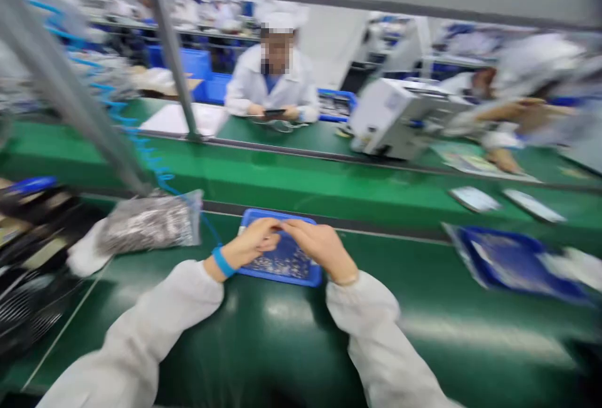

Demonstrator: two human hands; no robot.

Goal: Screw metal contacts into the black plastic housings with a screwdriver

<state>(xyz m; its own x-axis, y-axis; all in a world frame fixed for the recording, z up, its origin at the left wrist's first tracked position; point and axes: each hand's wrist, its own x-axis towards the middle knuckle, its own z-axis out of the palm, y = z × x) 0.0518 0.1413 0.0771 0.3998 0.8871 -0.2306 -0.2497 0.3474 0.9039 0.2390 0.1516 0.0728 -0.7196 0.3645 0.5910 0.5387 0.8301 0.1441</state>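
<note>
A shallow blue tray [282,279] rests on the green bench, with many small loose parts [277,265] scattered in it, too small and blurred to name. Over the tray's left side is my left hand [251,244], a blue band around its wrist, its fingers curled in a pinch. My right hand [324,246] reaches over the tray from the right, fingers pressed together. The fingertips of both hands meet above the tray's far part. Whatever they hold there is hidden or too small to make out.
Left of the tray lies a clear bag [150,223] full of small parts; dark items [32,251] are piled beyond it. A second blue tray [512,261] is at right. A coiled blue hose [136,138] hangs left. Opposite, a person [275,85] holds a dark object.
</note>
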